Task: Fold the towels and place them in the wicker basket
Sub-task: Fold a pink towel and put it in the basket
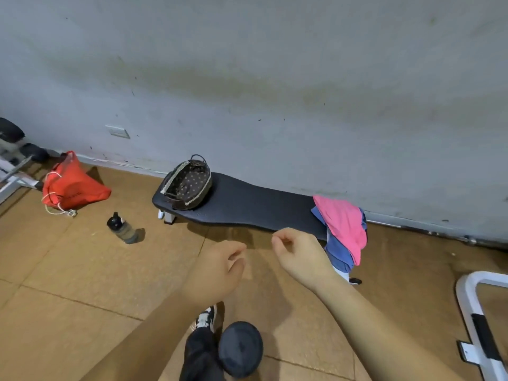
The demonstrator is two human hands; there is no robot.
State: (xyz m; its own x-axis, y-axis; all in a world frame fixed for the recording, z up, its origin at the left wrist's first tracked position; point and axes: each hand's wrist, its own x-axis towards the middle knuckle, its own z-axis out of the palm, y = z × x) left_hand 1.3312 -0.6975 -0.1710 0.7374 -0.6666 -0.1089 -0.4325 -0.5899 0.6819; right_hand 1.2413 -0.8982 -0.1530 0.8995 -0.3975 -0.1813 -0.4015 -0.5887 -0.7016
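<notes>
A dark wicker basket (188,185) with a dotted lining sits on the left end of a black padded bench (247,204) against the wall. A pink towel (343,224) lies crumpled over a blue towel (339,253) on the bench's right end, both hanging over its edge. My left hand (217,270) and my right hand (299,255) hover in front of the bench, above the floor. Both hold nothing, fingers loosely curled. The right hand is just left of the towels, not touching them.
A red drawstring bag (71,185) and a dark water bottle (122,228) lie on the brown floor at left. White exercise-frame tubing (472,306) stands at right. A round black pad (240,349) and my shoe (206,318) are below my hands.
</notes>
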